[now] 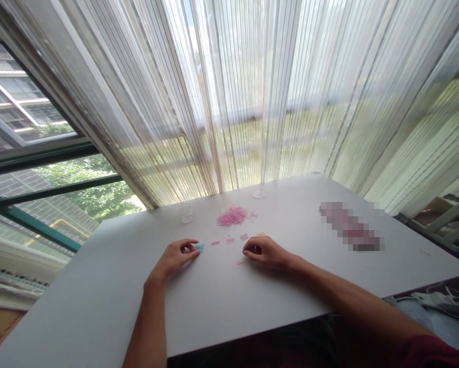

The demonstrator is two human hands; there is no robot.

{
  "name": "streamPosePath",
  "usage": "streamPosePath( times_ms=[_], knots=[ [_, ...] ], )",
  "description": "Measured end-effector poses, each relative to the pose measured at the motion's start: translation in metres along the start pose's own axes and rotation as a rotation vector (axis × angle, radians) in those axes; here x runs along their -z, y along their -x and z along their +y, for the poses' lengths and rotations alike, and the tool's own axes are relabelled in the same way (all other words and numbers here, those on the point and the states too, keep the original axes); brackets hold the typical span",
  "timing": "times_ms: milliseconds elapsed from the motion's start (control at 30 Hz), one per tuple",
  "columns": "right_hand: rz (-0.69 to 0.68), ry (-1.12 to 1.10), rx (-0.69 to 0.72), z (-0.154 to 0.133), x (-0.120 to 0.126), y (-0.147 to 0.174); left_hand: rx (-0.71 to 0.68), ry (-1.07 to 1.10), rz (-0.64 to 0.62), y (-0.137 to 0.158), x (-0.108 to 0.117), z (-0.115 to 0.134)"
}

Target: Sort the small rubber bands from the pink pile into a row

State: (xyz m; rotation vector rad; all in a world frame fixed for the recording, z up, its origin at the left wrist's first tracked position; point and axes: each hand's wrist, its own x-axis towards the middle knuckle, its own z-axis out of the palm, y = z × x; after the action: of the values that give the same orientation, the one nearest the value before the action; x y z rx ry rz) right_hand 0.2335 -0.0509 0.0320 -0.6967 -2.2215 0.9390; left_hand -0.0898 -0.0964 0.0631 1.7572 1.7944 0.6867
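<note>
On the white table my left hand (178,255) rests with thumb and index finger apart, their tips at the near edge of a small blue bunch of bands (200,248). To the right, my right hand (266,251) is curled, thumb and fingertips together; whether anything is between them is hidden. A single pink loop (240,262) lies by its fingertips. Between the hands sit a red-pink bunch (215,243), a pale pink bunch (230,240) and a purple bunch (244,236) in a row. Behind my right hand shows a yellow bunch (261,233).
A loose pile of pink and purple rubber bands, by their look, (234,216) lies farther back. Beyond it stand a clear container (186,212) and a clear round dish or lid (259,193). A pixelated reddish object (349,227) is at the right. Sheer curtains (233,102) border the table's far edge.
</note>
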Motion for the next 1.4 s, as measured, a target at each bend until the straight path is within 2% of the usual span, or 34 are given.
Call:
streamPosePath(
  times_ms=[133, 300, 433, 667, 867, 1400],
  knots=[
    [0.003, 0.006, -0.002, -0.001, 0.0, 0.0, -0.019, -0.058, 0.024, -0.001, -0.001, -0.003],
    [0.006, 0.006, -0.001, 0.0, 0.0, 0.0, -0.061, -0.153, 0.177, -0.007, -0.009, -0.005],
    [0.006, -0.002, -0.006, 0.001, -0.001, 0.0, -0.094, -0.228, 0.224, -0.01, -0.02, 0.001],
    [0.009, -0.008, -0.005, 0.0, -0.001, -0.001, -0.073, -0.375, 0.173, -0.004, -0.028, 0.017],
    [0.005, -0.015, -0.023, -0.002, 0.0, -0.001, -0.127, -0.34, 0.145, -0.002, -0.028, 0.017],
    [0.016, -0.015, -0.007, 0.001, -0.001, -0.001, -0.149, -0.275, 0.137, -0.004, -0.027, 0.01]
  ],
)
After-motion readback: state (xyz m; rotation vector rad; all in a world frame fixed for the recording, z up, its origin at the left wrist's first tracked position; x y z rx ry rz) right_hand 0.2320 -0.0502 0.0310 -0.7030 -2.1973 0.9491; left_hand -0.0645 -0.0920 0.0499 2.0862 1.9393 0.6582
